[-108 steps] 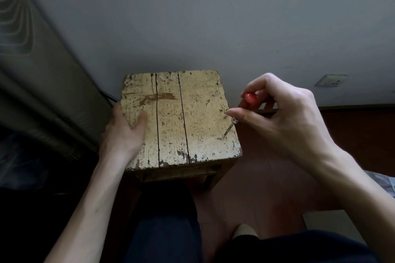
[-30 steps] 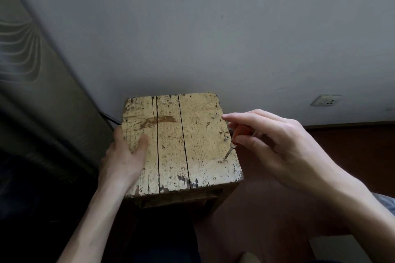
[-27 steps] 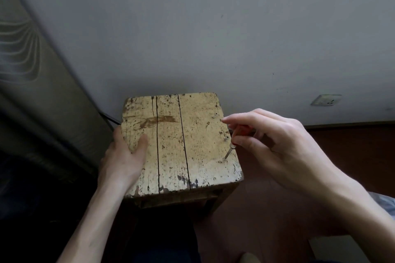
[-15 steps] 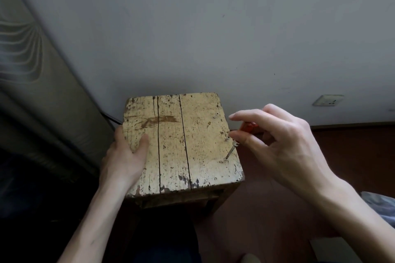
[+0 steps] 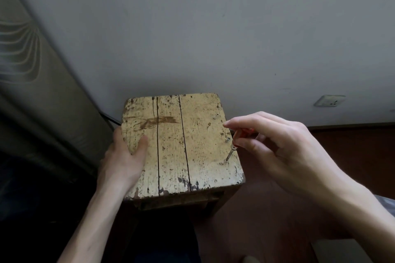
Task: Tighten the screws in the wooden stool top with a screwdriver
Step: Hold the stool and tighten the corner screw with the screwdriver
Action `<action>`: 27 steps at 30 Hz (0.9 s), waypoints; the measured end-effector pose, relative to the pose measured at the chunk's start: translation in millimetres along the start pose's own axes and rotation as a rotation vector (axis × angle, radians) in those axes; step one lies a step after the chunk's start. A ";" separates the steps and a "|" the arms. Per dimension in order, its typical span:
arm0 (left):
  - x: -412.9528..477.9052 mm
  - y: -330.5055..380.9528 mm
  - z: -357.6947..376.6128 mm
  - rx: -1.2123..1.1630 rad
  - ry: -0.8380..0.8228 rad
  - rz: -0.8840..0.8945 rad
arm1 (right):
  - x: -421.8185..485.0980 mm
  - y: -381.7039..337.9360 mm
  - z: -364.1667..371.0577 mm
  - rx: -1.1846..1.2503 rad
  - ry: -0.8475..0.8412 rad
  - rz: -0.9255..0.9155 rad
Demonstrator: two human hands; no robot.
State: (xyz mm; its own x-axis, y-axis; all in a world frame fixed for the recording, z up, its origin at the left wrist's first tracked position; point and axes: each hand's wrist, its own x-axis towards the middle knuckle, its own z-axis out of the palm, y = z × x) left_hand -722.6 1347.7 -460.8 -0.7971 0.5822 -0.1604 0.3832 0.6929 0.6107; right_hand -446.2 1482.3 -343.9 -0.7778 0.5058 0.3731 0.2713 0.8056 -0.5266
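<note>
Note wooden stool top (image 5: 198,151) on floor against wall. Note left hand (image 5: 126,156) gripping left edge, thumb on boards, other fingers hidden over the side. Note right hand (image 5: 284,149) with fingers pinched on red handle of screwdriver (image 5: 233,147), tip seated on near screw (image 5: 226,161) by right edge.

Judge tightening under way on this one; depth unreadable. See middle screw (image 5: 228,139) and far screw (image 5: 216,115) beyond on same edge; tightness undeterminable, probably outstanding.

Against frame half a second back: same screw, same left grip; index finger now flatter over handle, suggesting mid-turn.
</note>
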 end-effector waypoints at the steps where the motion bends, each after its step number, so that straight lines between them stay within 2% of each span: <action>1: 0.0 -0.3 0.3 -0.001 -0.001 -0.002 | 0.5 -0.4 1.3 -0.010 0.024 0.006; 7: 0.7 -2.4 0.4 -0.017 -0.003 0.011 | 1.5 -2.0 7.2 -0.064 0.193 0.086; 11: 0.5 -2.2 0.1 -0.010 0.004 0.005 | -0.9 -4.9 11.6 -0.093 0.229 0.095; 14: -0.4 -1.8 0.1 -0.010 0.006 0.004 | -2.2 -6.5 11.7 -0.133 0.194 0.075; 19: 1.3 -4.0 0.2 -0.016 -0.003 0.005 | -4.3 -3.6 1.4 -0.015 0.000 0.020; 27: 2.1 -4.9 1.3 -0.025 0.002 0.018 | -1.7 -2.4 2.4 0.036 -0.035 -0.039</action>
State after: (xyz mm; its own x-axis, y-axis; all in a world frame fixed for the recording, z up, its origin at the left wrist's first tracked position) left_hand -725.6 1346.0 -465.2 -0.7911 0.5937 -0.1475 0.3859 0.6715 0.6326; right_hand -446.9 1478.8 -345.1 -0.8068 0.4630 0.3670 0.2209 0.8125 -0.5395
